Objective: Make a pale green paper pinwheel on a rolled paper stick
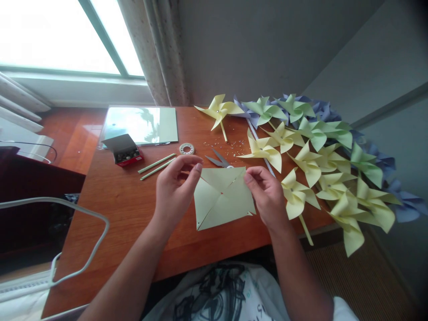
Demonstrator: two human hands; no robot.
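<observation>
Left hand [175,189] and right hand [265,194] each pinch an edge of the cut yellow paper square [222,198] above the table [133,209]; uneven pulling risks tearing the slits.

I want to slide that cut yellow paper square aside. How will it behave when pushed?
The paper square looks thin, so it is probably light and floppy. Its diagonal cuts leave loose flaps, which may lift or snag. Both the left hand and right hand pinch its upper corners.
</observation>
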